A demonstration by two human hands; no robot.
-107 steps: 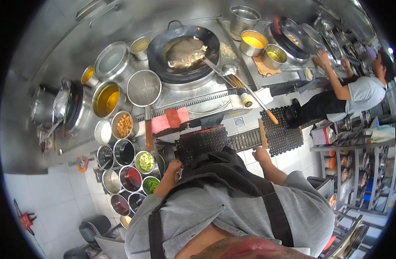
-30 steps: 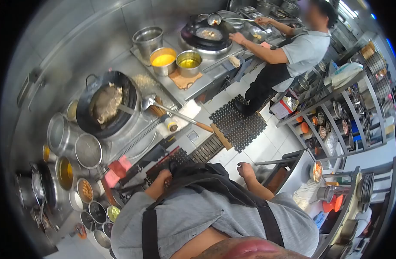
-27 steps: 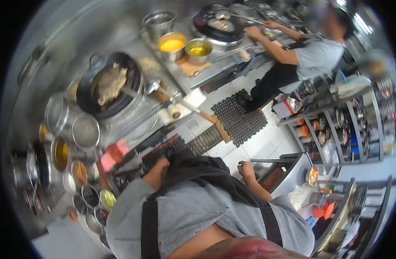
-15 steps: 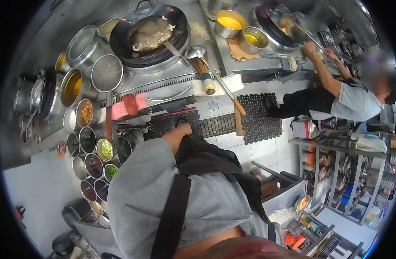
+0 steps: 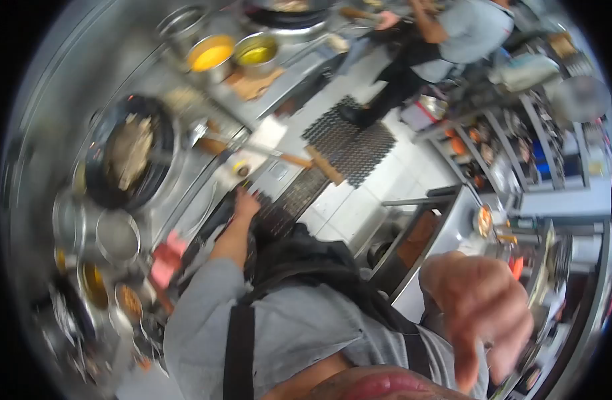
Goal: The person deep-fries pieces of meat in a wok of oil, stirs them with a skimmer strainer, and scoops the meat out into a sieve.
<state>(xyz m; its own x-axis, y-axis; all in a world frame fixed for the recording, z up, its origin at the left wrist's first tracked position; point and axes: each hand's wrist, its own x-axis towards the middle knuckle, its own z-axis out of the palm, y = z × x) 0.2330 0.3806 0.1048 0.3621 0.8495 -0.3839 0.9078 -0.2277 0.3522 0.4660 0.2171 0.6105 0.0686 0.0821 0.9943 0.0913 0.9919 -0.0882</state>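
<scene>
Wok brush [image 5: 239,165] now lies just beyond my unclenched left hand [image 5: 246,203], within reach, while my empty right hand [image 5: 483,308] has risen, fingers loose.

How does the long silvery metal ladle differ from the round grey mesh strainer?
The ladle has a small head; the strainer has a much wider one. The ladle's wooden handle is orange-brown; the strainer's handle is darker and redder. Both pair a metal head with a handle.

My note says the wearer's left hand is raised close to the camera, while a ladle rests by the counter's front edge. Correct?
Wrong hand: the head view shows the right hand raised close to the camera; the left hand is farther off. The ladle is as noted.
</scene>
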